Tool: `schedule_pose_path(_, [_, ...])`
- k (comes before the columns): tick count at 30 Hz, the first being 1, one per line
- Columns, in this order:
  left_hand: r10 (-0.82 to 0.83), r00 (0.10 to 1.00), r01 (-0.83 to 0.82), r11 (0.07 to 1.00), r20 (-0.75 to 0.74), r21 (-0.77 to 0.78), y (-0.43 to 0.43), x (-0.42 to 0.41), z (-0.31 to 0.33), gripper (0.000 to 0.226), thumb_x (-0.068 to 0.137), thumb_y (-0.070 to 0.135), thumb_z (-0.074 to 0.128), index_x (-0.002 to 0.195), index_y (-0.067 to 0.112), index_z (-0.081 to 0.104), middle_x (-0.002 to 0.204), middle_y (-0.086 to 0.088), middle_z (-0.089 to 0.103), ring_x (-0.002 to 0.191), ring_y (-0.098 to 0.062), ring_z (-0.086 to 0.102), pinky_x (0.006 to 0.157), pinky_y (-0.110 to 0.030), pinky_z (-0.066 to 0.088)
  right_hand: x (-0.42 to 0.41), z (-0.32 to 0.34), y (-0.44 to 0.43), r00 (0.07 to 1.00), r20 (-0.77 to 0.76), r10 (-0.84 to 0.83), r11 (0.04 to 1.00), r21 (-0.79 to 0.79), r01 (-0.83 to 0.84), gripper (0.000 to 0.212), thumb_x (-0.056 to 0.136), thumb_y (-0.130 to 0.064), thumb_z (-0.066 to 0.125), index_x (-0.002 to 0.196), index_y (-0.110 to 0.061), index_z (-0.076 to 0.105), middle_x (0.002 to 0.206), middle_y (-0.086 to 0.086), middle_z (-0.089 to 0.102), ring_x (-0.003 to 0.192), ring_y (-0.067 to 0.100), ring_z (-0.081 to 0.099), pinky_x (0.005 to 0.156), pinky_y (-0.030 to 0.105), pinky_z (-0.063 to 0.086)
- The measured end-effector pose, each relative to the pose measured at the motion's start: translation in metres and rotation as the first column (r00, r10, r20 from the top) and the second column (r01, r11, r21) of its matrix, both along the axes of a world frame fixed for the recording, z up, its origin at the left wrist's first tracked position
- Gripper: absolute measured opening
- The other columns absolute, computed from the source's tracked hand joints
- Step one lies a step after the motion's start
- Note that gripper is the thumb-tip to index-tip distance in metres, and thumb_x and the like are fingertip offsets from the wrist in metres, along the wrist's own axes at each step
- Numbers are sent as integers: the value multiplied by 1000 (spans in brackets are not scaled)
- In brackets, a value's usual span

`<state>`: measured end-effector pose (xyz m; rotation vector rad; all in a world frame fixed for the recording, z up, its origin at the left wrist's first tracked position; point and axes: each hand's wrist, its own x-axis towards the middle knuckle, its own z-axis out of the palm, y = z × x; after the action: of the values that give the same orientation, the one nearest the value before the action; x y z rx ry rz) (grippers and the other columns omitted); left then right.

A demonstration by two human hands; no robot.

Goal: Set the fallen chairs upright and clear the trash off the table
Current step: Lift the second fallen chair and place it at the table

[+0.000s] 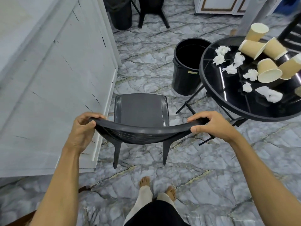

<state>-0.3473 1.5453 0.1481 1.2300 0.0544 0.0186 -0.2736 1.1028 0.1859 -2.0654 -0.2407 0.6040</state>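
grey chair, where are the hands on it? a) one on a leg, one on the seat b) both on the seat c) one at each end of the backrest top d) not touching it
c: the left hand and right hand each grip one end of the grey chair backrest's top edge.

I see grey chair (141, 110) upright on marble floor (203, 168), left hand (83, 128) and right hand (211, 126) gripping its backrest ends, black bin (187, 69) beside round table (211, 98), paper cups (268, 70) and crumpled tissues (220, 54) on it.
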Motion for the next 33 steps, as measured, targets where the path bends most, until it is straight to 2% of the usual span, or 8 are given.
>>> schedule_pose_path(7, [52,998,-54,998,-44,-42,45,10,-11,31,65,39,89,86,21,75,90,-3,71,92,-20,62,87,-27,49,16,-25,36,980,-132,-148,944,276,180,28,77,0,76,102,-12,73,123,0,69,118,13,62,104,45,48])
schedule_pose_path(9, [73,996,-77,995,-58,-58,56,12,-14,29,66,38,89,85,21,74,91,-4,70,93,-21,61,87,-27,49,21,-32,48,973,-138,-184,904,364,222,32,73,-5,80,103,-11,72,123,6,69,121,21,61,104,49,47])
schedule_pose_path(14, [94,991,-103,991,-94,-89,77,15,-24,29,67,38,88,84,21,73,94,-5,68,95,-23,58,88,-30,47,31,-44,67,965,-134,-223,855,448,260,67,54,-53,89,103,-12,71,119,10,70,120,24,61,99,38,48])
schedule_pose_path(19, [100,990,-108,991,-100,-81,84,18,-28,26,70,40,86,84,23,73,95,-3,68,97,-23,57,92,-33,42,44,-51,89,949,-182,-258,782,537,315,40,62,-33,83,89,-11,64,93,11,67,90,25,61,89,40,46])
schedule_pose_path(24, [76,994,-79,996,-84,-38,86,29,-24,28,71,43,84,88,23,73,97,-1,67,97,-20,57,85,-26,46,57,-47,95,960,-150,-236,765,581,278,62,58,-51,89,98,-11,64,106,10,69,106,28,62,94,35,51])
schedule_pose_path(29, [-52,996,64,980,-73,186,91,42,-17,48,65,36,85,105,14,68,119,-7,66,108,-20,58,92,-26,47,71,-40,96,968,-187,-169,742,622,249,70,50,-49,94,101,-12,64,95,4,70,96,20,64,89,29,53])
schedule_pose_path(31, [-49,996,66,973,-80,221,92,46,-15,46,64,21,75,107,10,67,120,-10,67,109,-23,58,94,-29,48,76,-38,95,969,-200,-142,749,618,237,68,48,-40,96,99,-9,64,92,5,70,92,20,65,85,29,54])
schedule_pose_path(33, [-15,995,36,976,-98,215,92,49,-12,42,62,19,71,104,13,70,110,-7,71,104,-21,62,92,-29,51,81,-38,93,969,-203,-142,763,601,238,47,56,-16,91,92,-8,62,88,7,69,85,20,64,78,30,54])
